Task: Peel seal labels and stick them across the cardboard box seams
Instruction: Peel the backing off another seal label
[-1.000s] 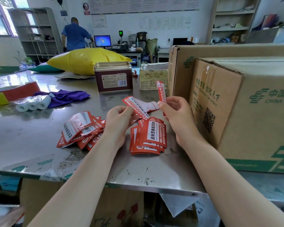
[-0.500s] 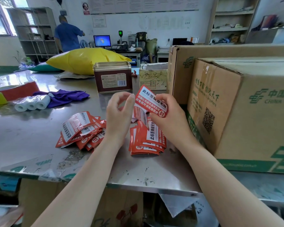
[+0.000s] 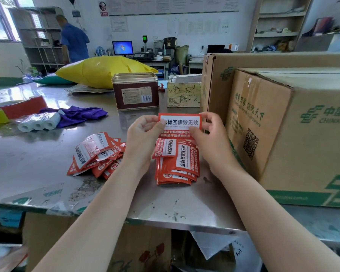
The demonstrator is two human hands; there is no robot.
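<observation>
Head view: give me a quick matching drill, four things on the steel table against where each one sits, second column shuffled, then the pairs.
Things:
1. seal label
2. purple cloth
3. metal tin
4. nearest cardboard box

Places:
A. at the table's right side, QR code on the face toward the hands
B. held up between the left hand and the right hand
C. on the left, beside the white paper rolls
D. standing in front of the yellow bag

Pairs: 1-B, 2-C, 3-D, 4-A
</observation>
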